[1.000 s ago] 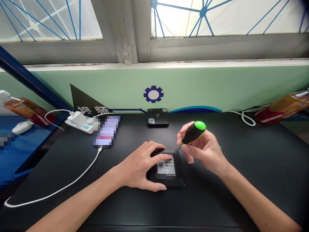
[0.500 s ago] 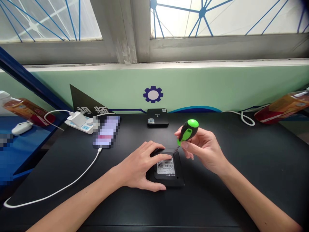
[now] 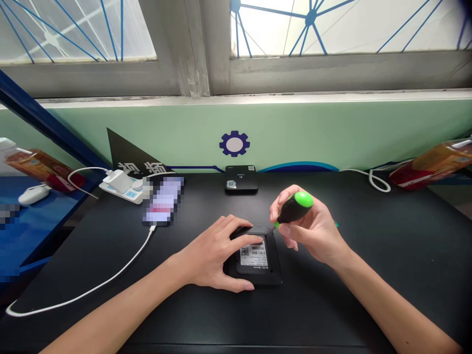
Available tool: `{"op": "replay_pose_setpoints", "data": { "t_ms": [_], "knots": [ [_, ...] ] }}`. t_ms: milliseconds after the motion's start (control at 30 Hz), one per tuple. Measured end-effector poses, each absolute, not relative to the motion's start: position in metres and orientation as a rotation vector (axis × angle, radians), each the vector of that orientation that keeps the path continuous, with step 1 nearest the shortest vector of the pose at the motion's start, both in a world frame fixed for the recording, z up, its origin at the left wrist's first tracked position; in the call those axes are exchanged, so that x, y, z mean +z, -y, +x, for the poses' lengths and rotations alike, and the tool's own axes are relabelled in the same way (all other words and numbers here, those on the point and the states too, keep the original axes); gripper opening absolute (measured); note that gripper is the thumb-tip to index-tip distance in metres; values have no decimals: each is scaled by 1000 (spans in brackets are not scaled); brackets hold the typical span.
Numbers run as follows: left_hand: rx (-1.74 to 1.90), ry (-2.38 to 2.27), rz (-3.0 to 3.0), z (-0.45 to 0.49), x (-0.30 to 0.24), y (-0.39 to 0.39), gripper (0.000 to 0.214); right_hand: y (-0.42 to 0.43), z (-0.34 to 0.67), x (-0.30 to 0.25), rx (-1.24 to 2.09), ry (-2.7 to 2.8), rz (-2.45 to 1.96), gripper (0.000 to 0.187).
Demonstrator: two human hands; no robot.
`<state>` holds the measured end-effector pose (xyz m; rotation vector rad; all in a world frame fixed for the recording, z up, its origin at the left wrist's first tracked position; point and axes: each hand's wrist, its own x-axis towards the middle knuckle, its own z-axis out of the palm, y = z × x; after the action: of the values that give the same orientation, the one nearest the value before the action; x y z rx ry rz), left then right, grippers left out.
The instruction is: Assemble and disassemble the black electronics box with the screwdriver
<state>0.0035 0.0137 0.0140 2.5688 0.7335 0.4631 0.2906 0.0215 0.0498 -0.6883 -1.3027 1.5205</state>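
A small black box [image 3: 263, 273] with a white barcode label [image 3: 254, 255] lies bottom-up on the black table [image 3: 332, 305]. My left hand [image 3: 216, 258] rests flat on its left half, thumb along the near edge, holding it down. My right hand [image 3: 311, 231] grips a short screwdriver with a black and green handle [image 3: 296, 206]. The thin blade slants down-left, its tip at the box's far right corner.
A second black box [image 3: 241, 179] stands at the back by the green wall. A phone [image 3: 163, 200] on a white cable [image 3: 110, 280] and a white power strip [image 3: 123, 187] lie at back left. Bottles lie at far left [image 3: 37, 167] and far right [image 3: 431, 164].
The screwdriver handle rocked left and upright half a second ago, then tilted back right and a little lower. The tip stayed at the box's corner. My left hand did not move.
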Motion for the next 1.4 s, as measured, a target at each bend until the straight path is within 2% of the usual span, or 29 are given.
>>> {"op": "replay_pose_setpoints", "data": {
  "t_ms": [100, 200, 467, 733, 933, 1133, 1267, 1400],
  "knots": [
    [457, -739, 2567, 3, 15, -14, 88, -21, 290, 50, 1520, 1284, -716, 44],
    [456, -741, 2567, 3, 15, -14, 88, -21, 290, 51, 1513, 1303, -720, 41],
    [469, -733, 2571, 4, 13, -14, 89, -23, 294, 46, 1437, 1378, -738, 10],
    [475, -737, 2571, 3, 14, -14, 88, -22, 293, 48, 1504, 1375, -675, 18],
    [462, -745, 2570, 3, 14, -13, 88, -21, 290, 50, 1454, 1294, -759, 41],
    [464, -740, 2573, 4, 14, -14, 88, -20, 291, 53, 1340, 1357, -831, 13],
    [464, -743, 2571, 4, 14, -13, 88, -20, 293, 51, 1347, 1369, -822, 29],
    [476, -738, 2571, 3, 15, -13, 88, -19, 295, 49, 1325, 1366, -804, 31]
  ]
}}
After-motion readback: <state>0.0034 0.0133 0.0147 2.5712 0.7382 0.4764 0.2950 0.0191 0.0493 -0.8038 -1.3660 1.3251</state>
